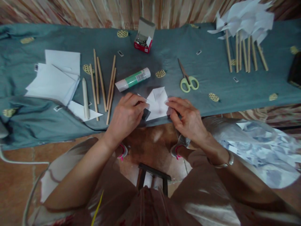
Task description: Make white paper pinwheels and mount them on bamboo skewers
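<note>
A partly folded white paper point(159, 106) lies near the edge of the cloth point(164, 56).

No word or number can be read. A barcode point(141, 77) marks the green-and-white cylindrical glue stick point(131, 80); the pale print on the small red cardboard box point(139, 46) and the dark rectangular labels point(120, 53) patterning the grey-green cloth point(164, 47) are too small to make out.
</note>
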`<state>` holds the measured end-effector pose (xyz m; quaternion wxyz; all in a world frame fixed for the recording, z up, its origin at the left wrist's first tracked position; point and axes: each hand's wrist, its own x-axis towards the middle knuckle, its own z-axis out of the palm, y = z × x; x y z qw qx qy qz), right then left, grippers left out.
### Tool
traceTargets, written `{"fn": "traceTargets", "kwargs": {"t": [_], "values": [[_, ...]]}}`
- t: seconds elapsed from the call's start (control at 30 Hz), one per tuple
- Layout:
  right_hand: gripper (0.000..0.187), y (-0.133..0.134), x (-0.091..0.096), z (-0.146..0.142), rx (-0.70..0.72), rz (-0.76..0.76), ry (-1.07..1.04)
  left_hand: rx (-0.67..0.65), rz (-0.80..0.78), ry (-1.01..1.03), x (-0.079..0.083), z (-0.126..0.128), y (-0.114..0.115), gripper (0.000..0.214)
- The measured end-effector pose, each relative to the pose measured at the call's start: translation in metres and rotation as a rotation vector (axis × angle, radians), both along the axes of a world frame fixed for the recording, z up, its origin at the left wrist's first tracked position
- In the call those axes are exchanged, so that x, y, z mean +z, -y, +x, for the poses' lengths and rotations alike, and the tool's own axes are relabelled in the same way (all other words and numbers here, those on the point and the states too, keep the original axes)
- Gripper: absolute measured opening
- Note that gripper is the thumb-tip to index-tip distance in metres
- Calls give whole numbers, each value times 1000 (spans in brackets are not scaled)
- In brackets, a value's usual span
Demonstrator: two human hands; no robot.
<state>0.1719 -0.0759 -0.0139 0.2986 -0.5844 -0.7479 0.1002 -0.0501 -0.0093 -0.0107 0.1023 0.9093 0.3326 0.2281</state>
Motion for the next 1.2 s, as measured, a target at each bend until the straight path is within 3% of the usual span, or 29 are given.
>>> {"fn": "traceTargets", "kwargs": {"t": [0.3,0.63,0.97,1.2], "values": [[26,4,2,-5,10,-23,-10,-112,56,-53,-2,16,20,20],[33,2,7,5,88,-160,-83,-111,39,-21,-6,14,23,19],[11,-4,9,9,83,-294,-445,-131,68,-35,-5,12,26,16],[6,-8,9,0,63,-267,-409,-150,38,-13,-5,14,29,18]]}}
